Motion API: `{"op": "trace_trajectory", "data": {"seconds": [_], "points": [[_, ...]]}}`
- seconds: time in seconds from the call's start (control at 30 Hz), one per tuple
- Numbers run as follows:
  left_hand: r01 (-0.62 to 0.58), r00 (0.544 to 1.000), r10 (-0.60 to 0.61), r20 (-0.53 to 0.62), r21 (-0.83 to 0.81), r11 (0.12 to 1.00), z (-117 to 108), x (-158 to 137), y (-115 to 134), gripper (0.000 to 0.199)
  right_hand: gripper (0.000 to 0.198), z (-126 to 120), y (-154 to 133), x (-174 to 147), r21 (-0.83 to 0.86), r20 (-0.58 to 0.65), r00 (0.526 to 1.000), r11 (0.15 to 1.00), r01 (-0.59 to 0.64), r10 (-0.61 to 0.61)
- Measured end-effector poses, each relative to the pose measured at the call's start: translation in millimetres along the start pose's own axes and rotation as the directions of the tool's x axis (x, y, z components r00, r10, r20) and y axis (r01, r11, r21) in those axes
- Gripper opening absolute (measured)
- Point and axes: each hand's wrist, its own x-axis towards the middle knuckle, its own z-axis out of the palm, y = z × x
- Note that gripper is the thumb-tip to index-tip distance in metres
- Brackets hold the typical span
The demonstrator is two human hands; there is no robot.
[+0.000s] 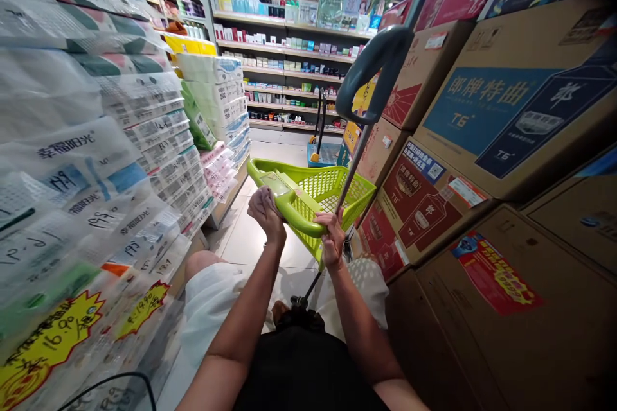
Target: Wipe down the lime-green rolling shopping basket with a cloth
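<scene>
A lime-green plastic shopping basket (359, 189) with lattice walls is tilted in front of my knees. My left hand (270, 221) is closed around a crumpled greyish cloth (263, 201), pressed against the left side of the basket's thick green handle (301, 215). My right hand (332, 241) grips the right end of that handle, its fingers next to a thin metal rod (354, 164). The rod rises to the upper right and carries a dark grey-blue loop grip (371, 74). Part of the basket's near side is hidden behind my hands.
Plastic-wrapped tissue packs (144, 115) are stacked close on my left, with yellow price signs (53, 340). Cardboard cartons (482, 96) tower on my right. Ahead are a blue platform trolley (324, 154) and shelves of small boxes (289, 67). Pale floor tiles (238, 225) lie between the stacks.
</scene>
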Motion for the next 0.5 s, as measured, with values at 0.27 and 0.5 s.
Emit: {"op": "trace_trajectory", "data": {"seconds": [0.27, 0.5], "points": [[0.010, 0.998, -0.013, 0.059, 0.051, 0.999, -9.0, -42.2, 11.6, 0.040, 0.029, -4.9, -1.4, -3.0, 0.000, -0.005, 1.000, 1.000, -0.023, 0.023], [0.068, 0.998, -0.067, -0.018, 0.088, 0.994, -4.3, -1.9, 12.2, 0.037, 0.031, -5.8, 1.8, -4.4, -0.012, -0.014, 1.000, 1.000, 0.021, -0.021]]}}
